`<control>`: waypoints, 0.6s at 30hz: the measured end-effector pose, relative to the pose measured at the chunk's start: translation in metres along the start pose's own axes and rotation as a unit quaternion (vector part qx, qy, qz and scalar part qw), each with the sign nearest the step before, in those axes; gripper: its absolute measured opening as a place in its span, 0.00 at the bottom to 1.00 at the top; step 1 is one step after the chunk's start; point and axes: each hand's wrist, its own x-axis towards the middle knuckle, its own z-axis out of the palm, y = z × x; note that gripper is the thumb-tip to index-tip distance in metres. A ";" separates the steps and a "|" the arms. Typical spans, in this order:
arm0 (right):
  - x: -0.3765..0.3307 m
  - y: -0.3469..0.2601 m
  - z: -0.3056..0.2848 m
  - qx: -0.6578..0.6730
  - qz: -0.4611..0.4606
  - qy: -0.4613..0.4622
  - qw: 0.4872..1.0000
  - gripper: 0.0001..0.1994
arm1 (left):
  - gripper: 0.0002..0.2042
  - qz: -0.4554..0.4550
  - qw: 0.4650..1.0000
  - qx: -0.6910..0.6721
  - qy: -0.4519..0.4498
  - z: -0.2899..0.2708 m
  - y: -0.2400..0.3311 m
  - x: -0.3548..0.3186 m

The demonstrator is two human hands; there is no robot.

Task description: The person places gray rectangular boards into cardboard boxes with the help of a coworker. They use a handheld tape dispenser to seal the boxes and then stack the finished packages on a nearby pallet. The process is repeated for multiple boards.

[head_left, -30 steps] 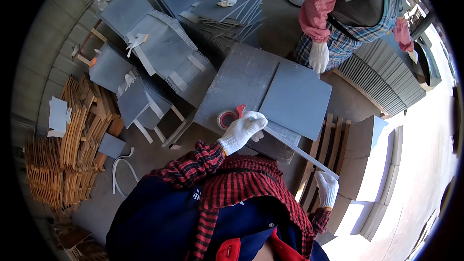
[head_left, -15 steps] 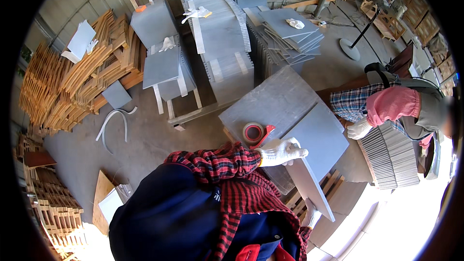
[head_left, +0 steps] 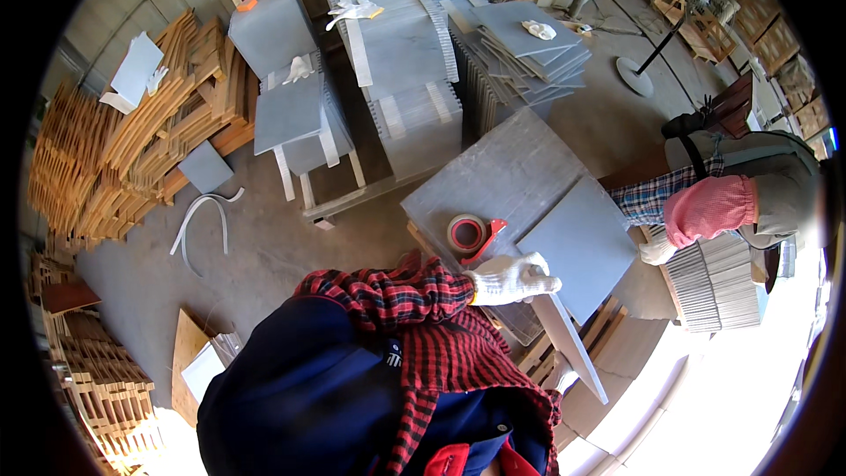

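In a white knit glove, my left hand point(head_left: 515, 279) grips the upper end of a grey tile point(head_left: 573, 353), fingers closed over its edge. The tile is tilted, nearly edge-on to me. Lower down, my right hand point(head_left: 560, 374), also gloved, is at the tile's other end, partly hidden behind it; its fingers do not show clearly. Beside the held tile, another grey tile point(head_left: 586, 242) lies flat on the worktable point(head_left: 498, 167). A red tape dispenser point(head_left: 483, 242) with a roll of tape stands just beyond my left hand.
Stacks of grey tiles point(head_left: 392, 35) stand ahead, with loose white gloves point(head_left: 354, 11) on top. Wooden pallets point(head_left: 159, 115) are piled at the left. At the right, a co-worker's gloved hand point(head_left: 656, 249) touches a row of upright tiles point(head_left: 714, 286). A white curved strip point(head_left: 181, 229) lies on the floor.
The held tile has turned slightly more edge-on, still in my hands. The co-worker has leaned lower, with a gloved hand moved down toward the row of tiles. My view has shifted slightly.
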 end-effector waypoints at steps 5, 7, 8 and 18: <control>-0.004 -0.002 0.014 0.024 -0.018 0.016 0.999 0.09 | 0.25 -0.025 1.000 0.003 -0.007 -0.005 0.008 -0.013; 0.002 0.012 0.018 0.027 -0.022 0.002 0.999 0.10 | 0.25 -0.032 0.999 0.001 -0.007 -0.007 0.007 -0.018; 0.007 0.024 0.019 0.029 -0.022 -0.010 0.999 0.09 | 0.25 -0.030 1.000 0.001 -0.009 -0.007 0.007 -0.019; 0.041 0.100 0.015 0.013 -0.012 -0.023 1.000 0.04 | 0.25 -0.022 1.000 0.009 -0.011 -0.007 0.010 -0.022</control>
